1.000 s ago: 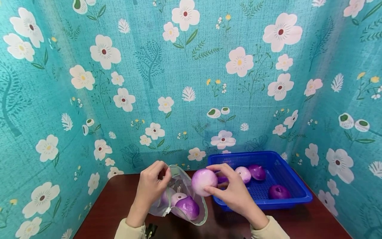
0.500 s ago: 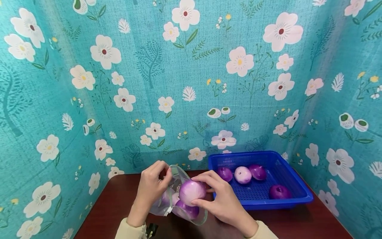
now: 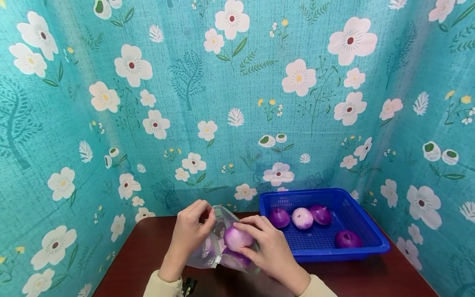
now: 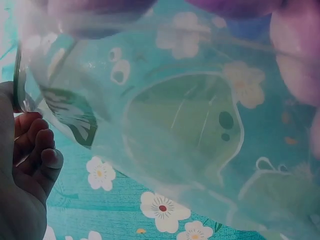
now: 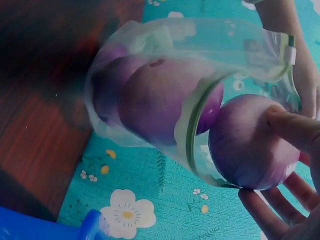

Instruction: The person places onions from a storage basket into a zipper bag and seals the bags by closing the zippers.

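Note:
My left hand (image 3: 192, 225) pinches the rim of a clear zip bag (image 3: 200, 260), holding its mouth apart. Several purple onions (image 5: 165, 100) lie inside the bag, seen through its film in the right wrist view. With thumb and fingers my right hand (image 3: 269, 245) grips another onion (image 3: 237, 238), pale purple, at the bag's mouth. In the right wrist view this gripped onion (image 5: 252, 142) is partly within the green-edged opening. Printed shapes on the bag (image 4: 185, 130) fill much of the left wrist view, where the left hand (image 4: 32, 165) shows at the left edge.
To the right stands a blue plastic basket (image 3: 371, 247) with several onions in it, among them a dark one (image 3: 347, 239) near its front. A dark red-brown table (image 3: 137, 247) lies beneath. Flowered teal cloth (image 3: 237, 103) hangs behind and at both sides.
My right hand has carried its onion left, from beside the basket's near left corner down into the bag's mouth. The left hand has stayed nearly in place on the rim.

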{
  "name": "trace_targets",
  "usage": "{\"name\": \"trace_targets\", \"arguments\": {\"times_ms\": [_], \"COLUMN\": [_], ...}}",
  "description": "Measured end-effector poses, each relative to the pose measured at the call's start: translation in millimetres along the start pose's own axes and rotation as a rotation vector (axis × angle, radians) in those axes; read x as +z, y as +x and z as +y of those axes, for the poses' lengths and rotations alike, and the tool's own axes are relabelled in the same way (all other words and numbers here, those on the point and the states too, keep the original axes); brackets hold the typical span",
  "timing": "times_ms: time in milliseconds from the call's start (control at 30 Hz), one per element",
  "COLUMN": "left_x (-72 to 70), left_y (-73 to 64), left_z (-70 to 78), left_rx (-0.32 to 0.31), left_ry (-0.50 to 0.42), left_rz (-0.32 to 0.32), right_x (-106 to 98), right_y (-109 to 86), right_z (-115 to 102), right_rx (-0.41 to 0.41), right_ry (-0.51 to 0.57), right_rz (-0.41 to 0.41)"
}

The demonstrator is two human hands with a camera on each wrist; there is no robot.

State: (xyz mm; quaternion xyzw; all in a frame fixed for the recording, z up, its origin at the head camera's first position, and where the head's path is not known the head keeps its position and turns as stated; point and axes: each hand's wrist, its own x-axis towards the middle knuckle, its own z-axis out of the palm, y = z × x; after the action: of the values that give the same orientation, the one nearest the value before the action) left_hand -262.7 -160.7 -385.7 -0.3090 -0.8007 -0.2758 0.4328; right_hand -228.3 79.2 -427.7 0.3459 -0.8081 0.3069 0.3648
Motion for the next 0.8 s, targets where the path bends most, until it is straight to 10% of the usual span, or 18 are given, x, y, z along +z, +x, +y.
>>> {"name": "trace_targets", "arguments": {"times_ms": [433,800], "left_x": [1.3,2.1], "left_y": [0.5,-0.2], "left_z": [1.1,0.6], "left_rx": [0.031,0.04], "left_ry": [-0.012,-0.002], "left_rz": [0.006,0.019], "right_x": [9.5,16.2], "right_y": [-1.5,-1.4], "right_z": [3.3,2.0], "right_rx": [0.032,0.058], "right_ry": [-0.164,0.049], "right_rz": [0.109,0.08]}}
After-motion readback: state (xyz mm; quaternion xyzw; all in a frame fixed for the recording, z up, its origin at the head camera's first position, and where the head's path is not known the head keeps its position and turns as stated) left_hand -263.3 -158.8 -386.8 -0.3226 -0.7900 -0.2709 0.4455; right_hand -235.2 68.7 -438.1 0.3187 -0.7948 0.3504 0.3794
